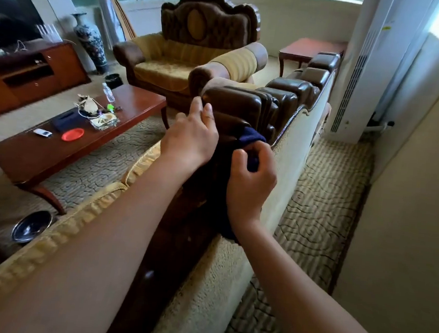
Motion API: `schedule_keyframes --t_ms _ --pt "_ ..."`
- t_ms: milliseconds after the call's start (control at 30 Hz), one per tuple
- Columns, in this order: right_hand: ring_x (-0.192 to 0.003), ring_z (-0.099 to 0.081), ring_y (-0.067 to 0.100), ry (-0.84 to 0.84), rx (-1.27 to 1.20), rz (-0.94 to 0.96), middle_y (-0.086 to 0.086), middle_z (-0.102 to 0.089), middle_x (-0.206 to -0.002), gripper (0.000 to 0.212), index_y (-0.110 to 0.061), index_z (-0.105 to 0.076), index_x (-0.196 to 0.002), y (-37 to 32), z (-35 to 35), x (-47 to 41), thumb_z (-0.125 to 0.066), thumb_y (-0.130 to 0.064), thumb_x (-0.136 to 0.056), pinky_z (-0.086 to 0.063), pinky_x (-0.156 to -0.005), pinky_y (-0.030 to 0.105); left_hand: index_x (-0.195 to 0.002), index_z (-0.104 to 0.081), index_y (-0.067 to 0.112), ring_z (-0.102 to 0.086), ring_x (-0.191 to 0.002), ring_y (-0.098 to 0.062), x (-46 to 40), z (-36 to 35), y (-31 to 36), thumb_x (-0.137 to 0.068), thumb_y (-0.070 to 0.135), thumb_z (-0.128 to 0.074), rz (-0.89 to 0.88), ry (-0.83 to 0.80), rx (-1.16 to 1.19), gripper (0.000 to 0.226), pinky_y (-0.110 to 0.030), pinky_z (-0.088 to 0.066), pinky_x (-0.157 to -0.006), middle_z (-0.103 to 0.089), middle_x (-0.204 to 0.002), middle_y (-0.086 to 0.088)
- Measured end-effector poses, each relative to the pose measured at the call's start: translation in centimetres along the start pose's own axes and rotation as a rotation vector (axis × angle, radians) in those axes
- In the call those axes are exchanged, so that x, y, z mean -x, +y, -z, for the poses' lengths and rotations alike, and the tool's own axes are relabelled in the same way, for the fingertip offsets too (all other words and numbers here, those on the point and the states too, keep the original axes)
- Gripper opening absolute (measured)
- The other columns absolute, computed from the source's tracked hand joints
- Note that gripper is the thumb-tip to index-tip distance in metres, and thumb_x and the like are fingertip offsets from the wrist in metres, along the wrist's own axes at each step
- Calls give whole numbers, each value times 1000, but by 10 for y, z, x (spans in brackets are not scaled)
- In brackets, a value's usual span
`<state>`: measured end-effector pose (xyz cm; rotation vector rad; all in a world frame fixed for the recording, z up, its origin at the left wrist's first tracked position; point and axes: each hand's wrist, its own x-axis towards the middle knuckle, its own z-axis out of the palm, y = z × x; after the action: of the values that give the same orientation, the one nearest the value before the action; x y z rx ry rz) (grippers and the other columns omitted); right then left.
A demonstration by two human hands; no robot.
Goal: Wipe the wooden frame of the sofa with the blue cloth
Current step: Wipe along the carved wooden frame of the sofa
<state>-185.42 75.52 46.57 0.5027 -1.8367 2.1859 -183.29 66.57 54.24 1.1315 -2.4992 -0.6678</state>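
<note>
The sofa's dark carved wooden frame [244, 108] runs along the top of the backrest from the lower middle up toward the right. My right hand [252, 174] grips the dark blue cloth [252, 140] and holds it against the frame just below the carved crest. The cloth's lower part hangs in shadow under my right wrist. My left hand [191, 138] rests on the frame to the left of the cloth, with its fingers laid over a carved ridge. Both forearms reach in from the bottom of the view.
A yellow cushion edge [58, 230] lies left of the frame. Farther left are a red-brown coffee table [129, 101] with small items, an armchair [195, 56] and a TV cabinet [63, 64]. A white standing air conditioner [365, 72] and patterned carpet [323, 200] are on the right.
</note>
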Motion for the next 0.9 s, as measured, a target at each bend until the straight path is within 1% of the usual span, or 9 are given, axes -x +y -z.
schedule_keyframes --t_ms 67,133,200,300,433,567,700,800,900 --pt "-64 -46 9 -12 44 81 0 -54 -70 2 -16 -55 -74 0 -2 -6 -55 -17 -76 -41 -61 22 -150 -19 26 -37 -132 -38 2 -2 -3 -101 45 -14 -19 55 -41 53 -48 -29 -105 -35 -147 -20" --pt "-62 -45 7 -14 69 157 -2 -53 -71 6 -13 -56 -76 3 -1 -19 -54 -19 -76 -39 -59 19 -149 -19 27 -38 -132 -36 2 -2 -5 -101 46 -14 -9 70 -41 53 -48 -29 -105 -36 -147 -16" --pt "-61 -41 4 -9 7 155 -6 -48 -68 3 -17 -52 -77 9 -2 -34 -51 -19 -76 -36 -59 18 -149 -19 27 -39 -131 -36 2 -2 -3 -101 45 -14 -4 86 -30 52 -47 -31 -104 -36 -147 -17" --pt "-60 -39 1 24 -68 78 -14 -43 -67 3 -19 -49 -79 15 -3 -38 -49 -16 -78 -34 -59 15 -149 -20 24 -40 -130 -36 7 -1 -3 -102 44 -15 1 77 -9 52 -44 -32 -103 -36 -145 -19" --pt "-54 -39 -4 52 -145 -94 -13 -40 -61 14 -13 -50 -77 21 2 -36 -47 -1 -83 -33 -56 10 -149 -21 25 -41 -128 -37 9 1 -2 -102 45 -16 -8 69 -23 51 -44 -34 -101 -37 -143 -21" --pt "-54 -36 -2 48 -103 -249 -11 -39 -60 27 -21 -44 -64 42 9 -42 -44 -6 -87 -31 -55 18 -149 -20 27 -42 -126 -38 10 3 1 -101 46 -15 -16 52 -63 51 -45 -34 -100 -37 -142 -22" --pt "-49 -38 -3 95 -5 -499 -7 -41 -60 30 -17 -44 -63 64 13 -7 -44 -6 -91 -29 -57 25 -149 -18 29 -39 -129 -37 9 3 -4 -101 47 -18 -1 -10 20 51 -44 -31 -104 -32 -145 -24" --pt "-48 -31 1 128 -14 -488 -9 -35 -55 37 -19 -36 -57 55 10 23 -44 -3 -89 -27 -52 22 -151 -15 31 -29 -137 -31 15 8 -19 -102 42 -23 -28 -106 195 51 -36 -23 -110 -24 -151 -23" --pt "-51 -29 3 89 -49 -441 -12 -34 -49 40 -21 -35 -53 34 12 54 -46 -3 -87 -27 -54 26 -151 -13 33 -27 -139 -31 28 10 -42 -102 44 -24 -53 -147 211 52 -37 -21 -111 -25 -152 -20"
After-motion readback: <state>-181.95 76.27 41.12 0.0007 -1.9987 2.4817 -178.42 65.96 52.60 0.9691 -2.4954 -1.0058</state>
